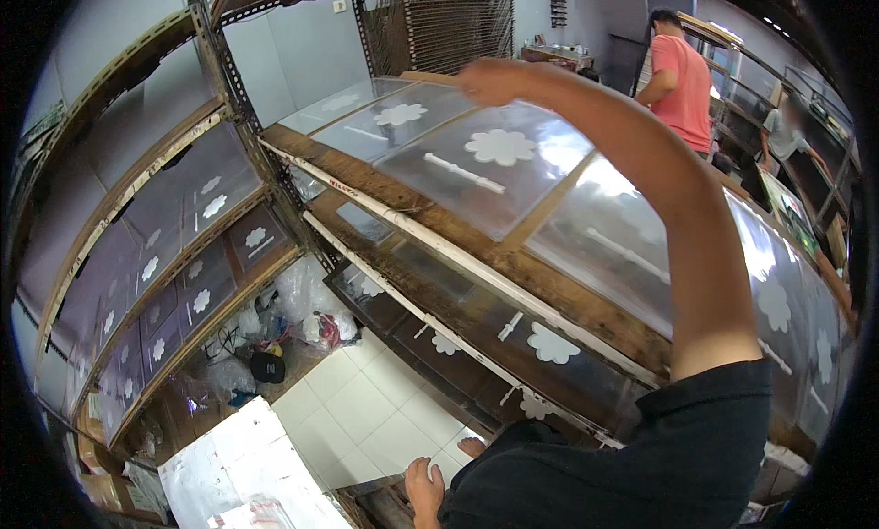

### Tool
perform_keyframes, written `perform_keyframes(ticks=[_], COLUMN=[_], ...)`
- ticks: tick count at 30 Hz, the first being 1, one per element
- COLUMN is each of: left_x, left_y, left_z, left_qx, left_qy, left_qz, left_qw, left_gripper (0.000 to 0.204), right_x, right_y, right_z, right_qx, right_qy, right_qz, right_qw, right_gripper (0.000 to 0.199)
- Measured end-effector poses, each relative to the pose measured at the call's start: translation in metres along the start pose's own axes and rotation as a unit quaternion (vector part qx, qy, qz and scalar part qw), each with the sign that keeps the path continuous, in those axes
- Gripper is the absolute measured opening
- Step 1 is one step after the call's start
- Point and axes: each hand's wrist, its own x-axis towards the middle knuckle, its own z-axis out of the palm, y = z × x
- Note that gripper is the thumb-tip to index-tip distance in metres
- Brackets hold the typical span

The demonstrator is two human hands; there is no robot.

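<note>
Just short of the fingers of the right hand [490,82], the clear sheets [540,185] look like smooth plastic, glossy enough to throw back white glare. The flower shapes [500,148] there are matt white. Under the sheets, the shelf boards [449,210] are rough, stained wood; farther from those fingers, the rail [394,218] wears scuffed pale paint (metal or wood, I can't tell). Left of them, the post [233,80] is dull perforated metal. Beyond the fingers of the left hand [424,485], the floor tiles [366,392] look smooth; farther left, crumpled plastic bags [302,295] shine.
</note>
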Motion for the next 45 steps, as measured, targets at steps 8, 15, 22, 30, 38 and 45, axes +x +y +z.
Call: perform_keyframes(ticks=[8, 15, 22, 30, 38, 45], left_x=[-0.067, -0.149, -0.242, -0.263, -0.249, -0.232], left_y=[0.026, 0.042, 0.065, 0.065, 0.049, 0.063], left_z=[-0.033, -0.052, -0.073, -0.069, -0.069, -0.140], left_qx=[-0.017, -0.004, 0.001, 0.128, 0.083, 0.178], left_qy=[0.030, 0.104, 0.253, 0.342, 0.297, 0.402], left_qz=[-0.032, -0.077, -0.226, -0.314, -0.262, -0.236], left_qw=[0.999, 0.992, 0.941, 0.877, 0.915, 0.867], left_gripper=[0.025, 0.025, 0.029, 0.040, 0.041, 0.051], right_x=[0.020, -0.022, -0.098, -0.252, -0.419, -0.398], right_y=[-0.328, -0.558, -0.626, -0.591, -0.512, -0.508], right_z=[-0.089, -0.072, 0.049, 0.362, 0.445, 0.479], right_qx=[-0.041, 0.097, 0.648, 0.803, 0.632, 0.599], right_qy=[0.047, 0.119, -0.035, -0.228, -0.449, -0.411], right_qz=[-0.264, -0.473, -0.368, 0.076, 0.121, 0.172], right_qw=[0.963, 0.867, 0.666, 0.545, 0.621, 0.665], right_gripper=[0.025, 0.019, 0.023, 0.021, 0.032, 0.020])
